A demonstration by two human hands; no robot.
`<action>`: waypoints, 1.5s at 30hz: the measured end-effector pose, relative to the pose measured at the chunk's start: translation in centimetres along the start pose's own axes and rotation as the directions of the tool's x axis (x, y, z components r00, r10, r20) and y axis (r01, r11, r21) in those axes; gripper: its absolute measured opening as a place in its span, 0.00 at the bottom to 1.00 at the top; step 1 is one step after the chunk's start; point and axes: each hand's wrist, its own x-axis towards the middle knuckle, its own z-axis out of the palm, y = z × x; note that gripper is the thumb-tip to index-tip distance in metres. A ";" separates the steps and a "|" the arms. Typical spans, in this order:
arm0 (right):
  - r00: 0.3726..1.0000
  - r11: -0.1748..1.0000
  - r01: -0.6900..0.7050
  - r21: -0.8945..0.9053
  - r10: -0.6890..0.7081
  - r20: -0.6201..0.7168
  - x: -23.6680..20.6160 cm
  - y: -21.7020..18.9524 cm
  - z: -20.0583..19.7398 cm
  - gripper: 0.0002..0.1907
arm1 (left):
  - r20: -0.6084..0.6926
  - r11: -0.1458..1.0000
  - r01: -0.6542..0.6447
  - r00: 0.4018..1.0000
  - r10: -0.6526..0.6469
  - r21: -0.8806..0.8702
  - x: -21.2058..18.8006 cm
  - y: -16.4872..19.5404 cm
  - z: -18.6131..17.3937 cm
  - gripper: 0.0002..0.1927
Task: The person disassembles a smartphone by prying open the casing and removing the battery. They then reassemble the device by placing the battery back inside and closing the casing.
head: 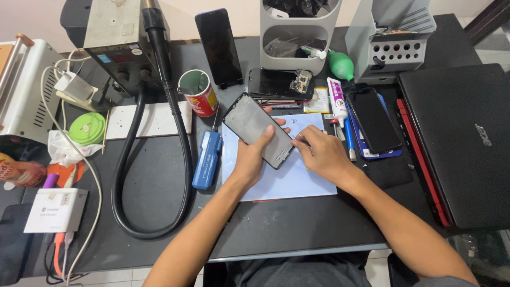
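Note:
My left hand (254, 157) grips a dark phone frame (254, 126), holding it tilted above a pale blue mat (281, 183). My thumb lies across the frame's face and my fingers wrap its far edge. My right hand (321, 154) rests on the mat just right of the frame's lower end, fingers pinched on a thin metal tool (298, 137) that is mostly hidden. A blue rectangular tool (206, 159) lies on the dark bench left of the mat.
A closed black laptop (462, 143) sits at right. A black hose (151, 175) loops from a grey station (119, 32) at left. Behind the mat are a red can (202, 94), an upright phone (219, 48), grey organizers (297, 37), a glue tube (337, 101) and another phone (374, 121).

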 end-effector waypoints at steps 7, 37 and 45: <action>0.999 0.998 0.027 -0.065 -0.028 -0.020 -0.1 0.2 0.7 0.08 | 0.000 0.999 0.006 1.000 -0.006 -0.045 0.2 -0.2 -0.1 0.33; 0.930 0.770 -0.331 0.546 0.365 0.048 -0.2 4.8 0.0 0.14 | -0.005 0.995 0.062 0.998 -0.062 -0.072 0.4 1.3 -0.1 0.32; 0.927 0.872 -0.364 0.328 0.304 0.221 0.0 2.7 -0.5 0.13 | -0.043 0.994 0.087 0.995 -0.090 -0.063 0.6 1.5 -0.7 0.29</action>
